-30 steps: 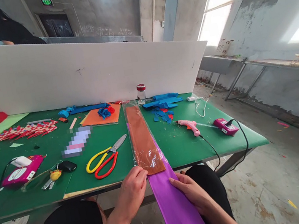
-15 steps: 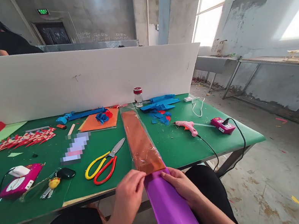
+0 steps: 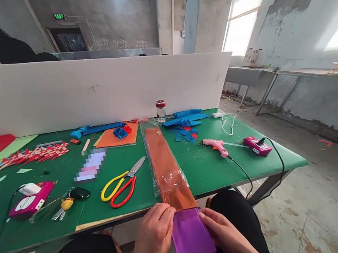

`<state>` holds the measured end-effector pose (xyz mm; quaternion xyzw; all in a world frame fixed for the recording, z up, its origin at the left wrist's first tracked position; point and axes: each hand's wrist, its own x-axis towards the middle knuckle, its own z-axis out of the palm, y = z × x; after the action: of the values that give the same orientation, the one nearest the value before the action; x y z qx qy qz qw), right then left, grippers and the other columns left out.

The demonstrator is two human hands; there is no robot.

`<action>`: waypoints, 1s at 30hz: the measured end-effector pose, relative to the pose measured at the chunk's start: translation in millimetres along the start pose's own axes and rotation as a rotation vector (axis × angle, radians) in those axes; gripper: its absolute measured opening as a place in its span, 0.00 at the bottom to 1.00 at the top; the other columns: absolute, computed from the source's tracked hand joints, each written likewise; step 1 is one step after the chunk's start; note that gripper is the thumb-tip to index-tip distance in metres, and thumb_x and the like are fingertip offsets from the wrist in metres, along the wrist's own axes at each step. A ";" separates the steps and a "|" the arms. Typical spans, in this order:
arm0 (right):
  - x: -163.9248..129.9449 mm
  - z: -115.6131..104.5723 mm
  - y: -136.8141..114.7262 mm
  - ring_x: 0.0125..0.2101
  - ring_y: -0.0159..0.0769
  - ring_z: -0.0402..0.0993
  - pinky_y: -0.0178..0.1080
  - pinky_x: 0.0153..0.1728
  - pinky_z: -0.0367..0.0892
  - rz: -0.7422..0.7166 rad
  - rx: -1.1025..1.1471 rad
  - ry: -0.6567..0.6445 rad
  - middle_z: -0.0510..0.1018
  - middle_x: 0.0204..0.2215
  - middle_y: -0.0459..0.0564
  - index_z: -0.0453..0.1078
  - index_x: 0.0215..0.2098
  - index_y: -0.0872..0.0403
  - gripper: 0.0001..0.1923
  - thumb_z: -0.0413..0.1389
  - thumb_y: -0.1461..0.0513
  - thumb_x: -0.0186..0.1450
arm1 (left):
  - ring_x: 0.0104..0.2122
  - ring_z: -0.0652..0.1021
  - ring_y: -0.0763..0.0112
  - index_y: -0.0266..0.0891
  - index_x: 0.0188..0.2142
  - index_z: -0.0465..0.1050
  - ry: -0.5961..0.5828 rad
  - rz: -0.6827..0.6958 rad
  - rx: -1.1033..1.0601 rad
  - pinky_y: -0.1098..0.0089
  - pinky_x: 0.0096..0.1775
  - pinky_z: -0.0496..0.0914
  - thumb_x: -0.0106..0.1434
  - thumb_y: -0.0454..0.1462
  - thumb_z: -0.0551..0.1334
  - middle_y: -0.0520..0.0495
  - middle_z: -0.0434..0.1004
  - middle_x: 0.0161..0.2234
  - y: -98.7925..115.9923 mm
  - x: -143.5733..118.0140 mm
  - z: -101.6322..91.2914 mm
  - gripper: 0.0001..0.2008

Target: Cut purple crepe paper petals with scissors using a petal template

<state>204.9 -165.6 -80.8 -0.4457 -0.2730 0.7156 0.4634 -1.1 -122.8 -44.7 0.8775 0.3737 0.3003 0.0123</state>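
Observation:
A strip of purple paper point(image 3: 192, 240) hangs over the table's front edge, its upper end meeting a brown-orange paper strip point(image 3: 165, 157). Most of the brown-orange strip lies in a clear plastic sleeve point(image 3: 182, 172), and its lower end sticks out. A thin purple line shows along the sleeve's left side. My left hand point(image 3: 157, 233) pinches the left edge where the two papers meet. On the opposite edge, my right hand point(image 3: 223, 232) holds the purple paper between thumb and fingers. Scissors point(image 3: 128, 175) with yellow and red handles lie open left of the sleeve.
A pink glue gun point(image 3: 215, 146) and a magenta power strip point(image 3: 257, 145) lie to the right, cords trailing. Keys point(image 3: 60, 213) are on the left. A lidded jar point(image 3: 161, 112) stands before a white board point(image 3: 122, 86); a person point(image 3: 7, 46) is behind it.
The hanging part of the purple paper has become shorter. More brown-orange paper now sticks out of the sleeve, and both hands are slightly lower. The view has shifted a little.

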 end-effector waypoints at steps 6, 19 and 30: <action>7.9 -1.8 9.7 0.08 0.23 0.56 0.28 0.10 0.49 0.029 -0.162 -0.080 0.67 0.11 0.39 0.71 0.34 0.58 0.25 0.63 0.44 0.55 | 0.36 0.78 0.66 0.39 0.39 0.70 0.053 0.049 0.051 0.65 0.38 0.76 0.64 0.26 0.52 0.47 0.77 0.35 8.3 -0.1 -3.6 0.12; 17.1 13.7 -7.5 0.17 0.27 0.70 0.30 0.20 0.65 -0.011 0.109 0.041 0.78 0.22 0.47 0.70 0.30 0.56 0.24 0.71 0.49 0.46 | 0.35 0.79 0.66 0.39 0.41 0.70 0.097 0.087 0.131 0.65 0.37 0.77 0.63 0.25 0.52 0.47 0.78 0.35 6.7 -8.2 -8.1 0.13; 34.0 31.7 -4.1 0.27 0.33 0.74 0.36 0.33 0.71 -0.143 0.240 0.079 0.79 0.26 0.45 0.74 0.29 0.54 0.16 0.72 0.59 0.46 | 0.35 0.79 0.65 0.38 0.44 0.69 0.064 0.124 0.120 0.63 0.38 0.76 0.61 0.23 0.52 0.46 0.78 0.36 13.5 -15.2 -10.3 0.15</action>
<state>172.4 -132.4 -76.2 -0.3944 -0.1980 0.6901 0.5736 -6.1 -144.7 -40.7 0.8880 0.3364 0.3055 -0.0707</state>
